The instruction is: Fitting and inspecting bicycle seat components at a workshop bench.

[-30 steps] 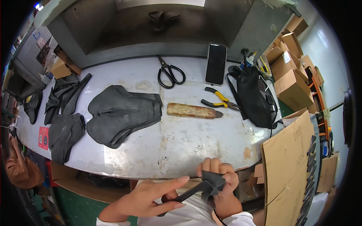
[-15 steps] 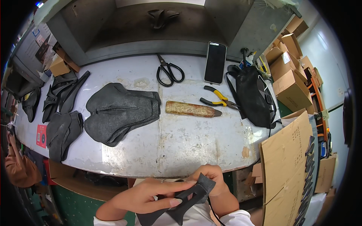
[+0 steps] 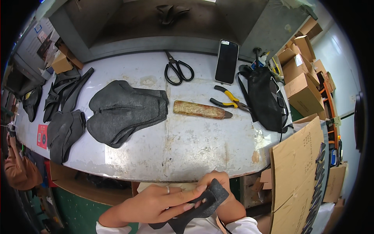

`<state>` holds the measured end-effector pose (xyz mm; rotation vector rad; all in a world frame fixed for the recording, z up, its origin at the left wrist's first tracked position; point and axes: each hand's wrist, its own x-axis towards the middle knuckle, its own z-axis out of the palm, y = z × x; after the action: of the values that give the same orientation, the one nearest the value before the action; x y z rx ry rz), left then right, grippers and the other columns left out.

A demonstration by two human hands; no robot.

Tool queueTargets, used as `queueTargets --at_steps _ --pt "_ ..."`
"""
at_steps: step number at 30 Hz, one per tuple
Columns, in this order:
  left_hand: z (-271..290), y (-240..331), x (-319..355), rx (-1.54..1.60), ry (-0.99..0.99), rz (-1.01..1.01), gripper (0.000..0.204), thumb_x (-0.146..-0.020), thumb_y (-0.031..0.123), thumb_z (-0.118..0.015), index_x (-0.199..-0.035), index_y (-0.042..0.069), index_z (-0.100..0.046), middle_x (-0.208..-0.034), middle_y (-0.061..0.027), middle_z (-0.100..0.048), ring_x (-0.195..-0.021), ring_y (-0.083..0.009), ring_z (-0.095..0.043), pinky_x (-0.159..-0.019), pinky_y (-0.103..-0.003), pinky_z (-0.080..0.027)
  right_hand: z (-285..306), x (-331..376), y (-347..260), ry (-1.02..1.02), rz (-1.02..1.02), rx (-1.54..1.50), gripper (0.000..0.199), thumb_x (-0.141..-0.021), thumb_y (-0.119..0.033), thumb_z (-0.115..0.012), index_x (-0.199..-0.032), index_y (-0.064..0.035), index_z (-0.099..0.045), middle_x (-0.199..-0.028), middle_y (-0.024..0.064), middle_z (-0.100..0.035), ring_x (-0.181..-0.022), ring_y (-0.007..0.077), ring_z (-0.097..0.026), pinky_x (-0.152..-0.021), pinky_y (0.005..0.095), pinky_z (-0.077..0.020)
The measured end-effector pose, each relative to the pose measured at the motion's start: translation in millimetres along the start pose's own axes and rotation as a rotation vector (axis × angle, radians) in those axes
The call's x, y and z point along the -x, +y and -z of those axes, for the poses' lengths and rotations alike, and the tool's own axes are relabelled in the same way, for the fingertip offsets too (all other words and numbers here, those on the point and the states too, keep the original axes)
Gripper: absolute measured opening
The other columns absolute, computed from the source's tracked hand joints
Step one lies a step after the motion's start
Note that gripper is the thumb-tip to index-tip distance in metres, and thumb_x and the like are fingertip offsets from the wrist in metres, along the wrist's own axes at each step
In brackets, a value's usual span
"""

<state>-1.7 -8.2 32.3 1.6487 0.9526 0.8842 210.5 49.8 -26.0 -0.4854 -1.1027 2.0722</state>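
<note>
Close to my body, below the table's front edge, I hold a black bicycle saddle cover [image 3: 210,203] with a slot along its middle. My left hand [image 3: 161,203], a ring on one finger, lies across the cover with fingers closed on its edge by the slot. My right hand [image 3: 215,180] grips the narrow end from behind; the cover hides most of its fingers. On the table beyond, a stack of dark grey saddle-shaped pieces [image 3: 124,111] lies to the left. A tape-wrapped knife [image 3: 200,110] with a short blade rests right of the stack.
Black-handled scissors [image 3: 178,72], yellow-and-black pliers [image 3: 230,99], a phone [image 3: 226,61] and a black bag [image 3: 267,99] lie on the table [image 3: 194,156]. More black pieces [image 3: 67,134] sit at left. A grey metal box [image 3: 156,45] stands behind, and a cardboard sheet [image 3: 294,175] at right.
The saddle cover has turned in my hands, so its narrow end faces more to the right. My left fingers have shifted along the slot. The view has moved slightly; the table items stay put.
</note>
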Motion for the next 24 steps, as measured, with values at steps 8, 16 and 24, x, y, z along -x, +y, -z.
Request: queueTargets --at_steps 8,16,24 --pt "-9.3 -1.2 -2.7 0.069 0.010 -0.004 0.048 -0.087 0.005 -0.069 -0.133 0.002 -0.057 -0.089 -0.0094 -0.072 -0.062 -0.0163 -0.063 -0.058 -0.025 -0.050 -7.9 15.0 3.8 0.183 0.447 0.687 0.023 -0.077 -0.015 -0.081 -0.081 0.0026 -0.067 -0.072 0.0132 -0.068 -0.061 0.0229 -0.067 -0.056 0.0314 -0.0529" --pt "1.3 -6.5 16.0 0.154 0.036 0.100 0.055 -0.092 0.007 -0.064 -0.144 0.007 -0.046 -0.098 -0.0139 -0.069 -0.079 -0.0191 -0.067 -0.072 -0.027 -0.051 -8.7 2.1 -7.5 0.002 -0.191 -0.033 0.024 -0.067 0.012 -0.080 -0.082 0.0015 -0.064 -0.079 0.0159 -0.070 -0.069 0.0220 -0.069 -0.058 0.0292 -0.0528" --pt "-5.2 -7.6 11.3 0.175 0.035 0.095 0.050 -0.092 0.007 -0.063 -0.140 0.006 -0.050 -0.089 -0.0103 -0.066 -0.072 -0.0151 -0.061 -0.066 -0.026 -0.049 -8.3 5.3 -2.1 0.079 -0.275 -0.136 0.027 -0.062 0.010 -0.083 -0.081 0.0012 -0.066 -0.076 0.0124 -0.069 -0.067 0.0182 -0.068 -0.056 0.0271 -0.0491"
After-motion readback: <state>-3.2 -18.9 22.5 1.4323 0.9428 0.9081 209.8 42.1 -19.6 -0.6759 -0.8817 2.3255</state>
